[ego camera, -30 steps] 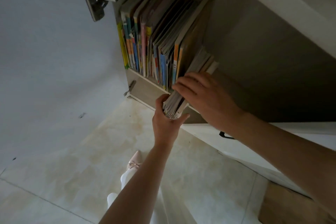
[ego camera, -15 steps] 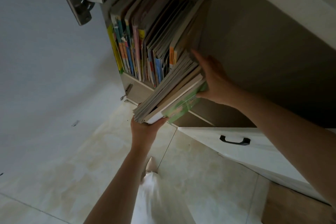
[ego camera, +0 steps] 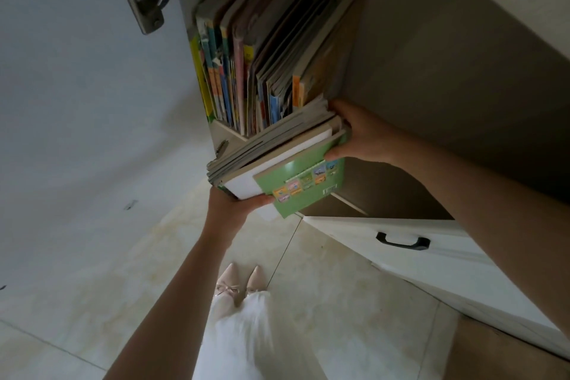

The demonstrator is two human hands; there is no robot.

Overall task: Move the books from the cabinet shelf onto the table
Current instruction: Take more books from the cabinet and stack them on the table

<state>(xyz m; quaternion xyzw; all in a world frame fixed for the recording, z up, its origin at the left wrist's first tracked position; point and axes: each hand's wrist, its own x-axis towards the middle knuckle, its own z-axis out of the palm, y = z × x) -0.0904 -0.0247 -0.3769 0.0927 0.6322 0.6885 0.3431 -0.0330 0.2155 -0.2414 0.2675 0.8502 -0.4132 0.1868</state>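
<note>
A: Where is the stack of books?
B: It is tilted, just outside the cabinet shelf, held between both hands. The left hand cups its lower near end; the right hand clasps the far end, thumb on the green cover.
A: And the others?
B: A row of books stands upright in the shelf. A drawer sits below.
</note>
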